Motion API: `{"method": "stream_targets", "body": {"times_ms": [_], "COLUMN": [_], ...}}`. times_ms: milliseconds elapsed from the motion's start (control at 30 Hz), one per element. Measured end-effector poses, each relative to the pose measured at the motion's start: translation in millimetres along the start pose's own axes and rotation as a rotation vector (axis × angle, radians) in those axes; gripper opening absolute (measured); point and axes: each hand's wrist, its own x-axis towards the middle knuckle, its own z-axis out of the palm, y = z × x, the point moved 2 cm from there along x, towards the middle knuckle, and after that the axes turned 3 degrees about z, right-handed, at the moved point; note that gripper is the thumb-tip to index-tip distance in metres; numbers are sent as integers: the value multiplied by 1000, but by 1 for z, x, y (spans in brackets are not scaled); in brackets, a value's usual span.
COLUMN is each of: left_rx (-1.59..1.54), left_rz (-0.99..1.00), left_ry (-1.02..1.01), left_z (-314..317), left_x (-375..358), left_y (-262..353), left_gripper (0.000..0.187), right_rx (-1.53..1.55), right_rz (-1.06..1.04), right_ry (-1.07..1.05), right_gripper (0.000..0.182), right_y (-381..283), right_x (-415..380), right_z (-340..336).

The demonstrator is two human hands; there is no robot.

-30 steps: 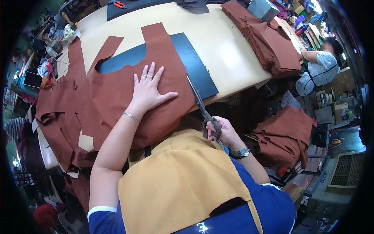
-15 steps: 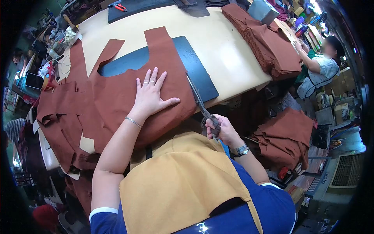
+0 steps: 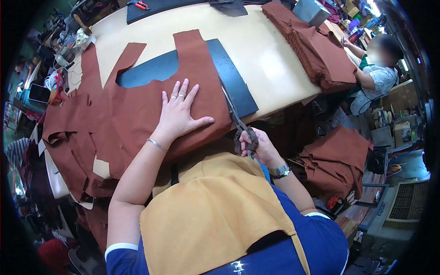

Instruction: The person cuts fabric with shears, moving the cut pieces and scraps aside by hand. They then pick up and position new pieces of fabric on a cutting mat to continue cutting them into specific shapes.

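Observation:
My left hand (image 3: 182,112) lies flat with spread fingers on a rust-brown fabric piece (image 3: 137,105), which has strap-like ends and a curved cut-out. Gripped in my right hand (image 3: 259,144) are scissors (image 3: 233,109) with cloth-wrapped handles. Their blades point away from me, right along the fabric's right edge. Beneath the fabric, a dark blue board (image 3: 236,85) shows at the right and through the cut-out. The near part of the fabric hangs over the table edge towards my tan apron (image 3: 211,215).
A thick stack of brown fabric (image 3: 316,55) lies on the cream table (image 3: 256,46) at the right, with a metal block (image 3: 310,13) on top. More brown cloth (image 3: 334,158) is piled below. Another person (image 3: 376,68) sits beyond the stack. Red-handled pliers (image 3: 140,5) lie at the back.
The scissors and my right hand have shifted slightly, with the hand turned a little. My left hand stays flat on the fabric. The other person has leaned and moved their arm.

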Motion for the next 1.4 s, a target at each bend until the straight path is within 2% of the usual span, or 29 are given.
{"method": "stream_targets", "body": {"times_ms": [200,400,600,900,1100,1400], "left_rx": [1,-8,-11,-35,-36,-39], "left_rz": [16,44,45,98,97,119], "left_ry": [-4,-21,-18,-11,-9,-41], "left_z": [2,1,1,1,2,-2], "left_x": [-3,-12,-13,-25,-26,-31], "left_y": [3,12,11,21,21,26], "left_gripper": [103,103,103,106,106,106], "right_rx": [-25,88,-15,84,40,148], "right_rz": [-25,18,-45,12,-76,-12], "right_ry": [-11,13,54,32,40,29], "right_gripper": [22,25,26,27,28,35], "right_y": [3,-4,3,-5,3,-1], "right_x": [-5,5,-1,7,5,5], "right_z": [-3,3,3,3,1,0]}}
